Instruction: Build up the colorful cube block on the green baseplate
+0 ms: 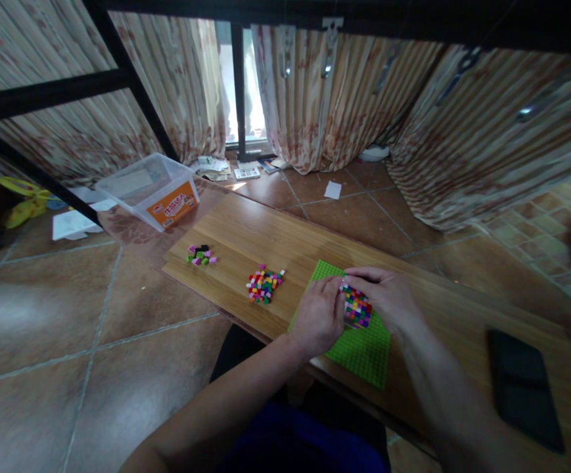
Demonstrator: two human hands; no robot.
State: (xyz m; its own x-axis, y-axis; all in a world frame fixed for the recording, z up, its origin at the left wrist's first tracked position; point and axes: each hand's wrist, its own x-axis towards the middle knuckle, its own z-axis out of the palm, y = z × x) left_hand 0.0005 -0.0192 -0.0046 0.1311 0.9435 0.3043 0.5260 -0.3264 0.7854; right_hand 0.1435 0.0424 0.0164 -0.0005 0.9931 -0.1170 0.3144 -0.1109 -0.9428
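Note:
A green studded baseplate [359, 358] lies on the wooden table in front of me. On it stands a block built of small multicoloured toy bricks [358, 307]. My left hand [319, 315] rests along the block's left side, its fingers curled together near the top edge. My right hand [386, 292] reaches over from the right, thumb and fingers pinched at the block's far corner, close to the left fingertips. Whatever small piece may sit between the fingertips is too small to make out. The fingers hide part of the block and the baseplate.
Left of the baseplate lies a pile of loose multicoloured bricks [264, 284], then a smaller pink, green and black pile [200, 255]. A clear plastic box [152, 190] with an orange label stands at the table's far left end. A black tablet-like object [524, 387] lies on the right.

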